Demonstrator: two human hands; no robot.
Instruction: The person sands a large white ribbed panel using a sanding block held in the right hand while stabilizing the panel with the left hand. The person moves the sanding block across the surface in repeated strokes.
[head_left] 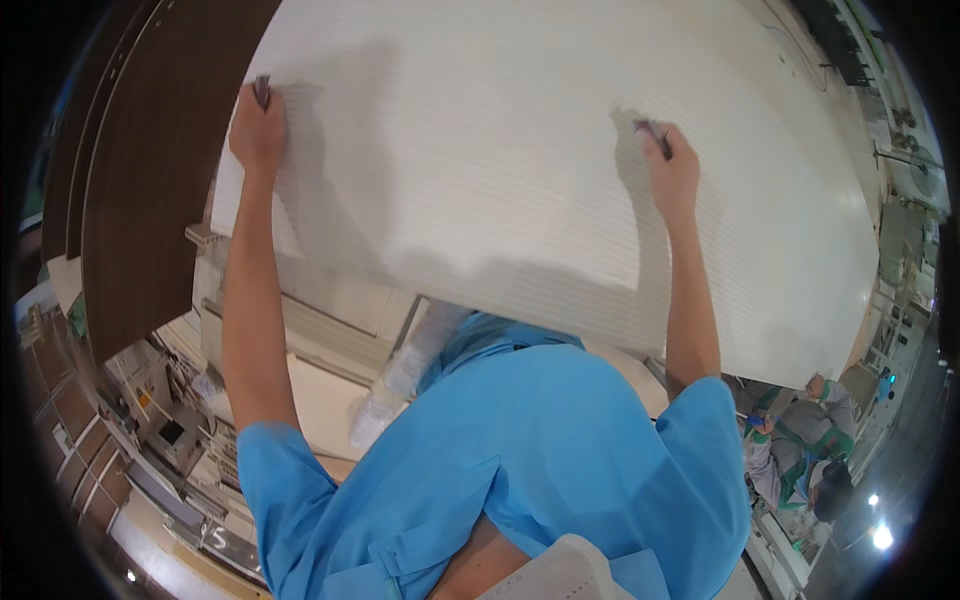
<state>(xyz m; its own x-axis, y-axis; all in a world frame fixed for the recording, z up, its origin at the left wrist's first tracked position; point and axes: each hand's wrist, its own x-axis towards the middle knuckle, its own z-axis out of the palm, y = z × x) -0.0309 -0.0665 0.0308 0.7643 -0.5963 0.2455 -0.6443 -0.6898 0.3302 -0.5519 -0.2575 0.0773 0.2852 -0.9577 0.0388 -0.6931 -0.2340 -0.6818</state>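
Note:
A large white panel (480, 150) with fine parallel lines spreads in front of me. My left hand (258, 140) is closed at the panel's left edge, beside a dark brown board. From its fist sticks up a small, dark, metallic-looking piece (262, 92), whose kind I cannot make out. Over the right part of the panel, my right hand (674, 172) is closed around a similar small dark piece (655, 138), its tip pointing to the far left. Both arms reach forward, and their shadows fall on the white surface. The fingers partly hide both pieces.
Dark brown boards (150, 190) stand along the left. A clear plastic-wrapped roll (395, 385) lies below the panel's near edge, left of my body. At the lower right, another person (805, 430) in grey and green is near the panel's corner. Workshop equipment (905, 240) lines the right side.

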